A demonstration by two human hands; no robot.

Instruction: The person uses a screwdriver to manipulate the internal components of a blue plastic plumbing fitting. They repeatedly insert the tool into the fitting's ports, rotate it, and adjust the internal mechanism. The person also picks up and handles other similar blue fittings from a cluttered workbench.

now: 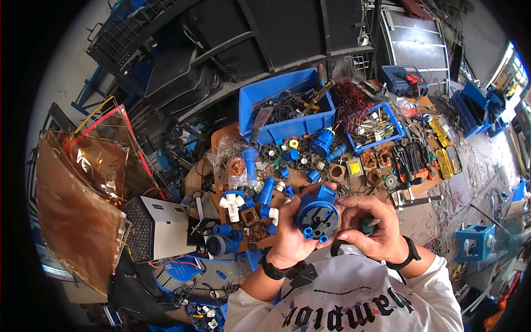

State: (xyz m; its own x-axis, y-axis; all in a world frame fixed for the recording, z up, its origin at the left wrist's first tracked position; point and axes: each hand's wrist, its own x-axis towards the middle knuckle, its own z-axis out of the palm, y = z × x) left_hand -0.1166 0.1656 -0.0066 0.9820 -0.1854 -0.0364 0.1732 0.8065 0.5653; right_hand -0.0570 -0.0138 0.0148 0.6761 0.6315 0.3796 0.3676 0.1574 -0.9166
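Note:
My left hand (pixel 287 235) is wrapped round a blue pump-like housing (pixel 318 214), close in front of my chest. Its round dark face is turned up, with blue ring-shaped posts and dark slots on it. Just to the right, my right hand (pixel 379 227) is curled round a small dark green tool (pixel 367 224), perhaps a stubby screwdriver; the fingers hide much of it. The right fingertips are beside the housing's right edge, and I cannot tell whether they touch it. Wristbands are on both wrists.
Beyond my hands, a cluttered bench carries a large blue bin (pixel 287 130) of tools, a blue tray (pixel 376 130) of screws, copper coils (pixel 384 158) and several blue pump parts (pixel 266 191). Hand tools (pixel 412 160) lie at the right. A blue stool (pixel 474 242) stands farther right; a white box (pixel 160 227) is left.

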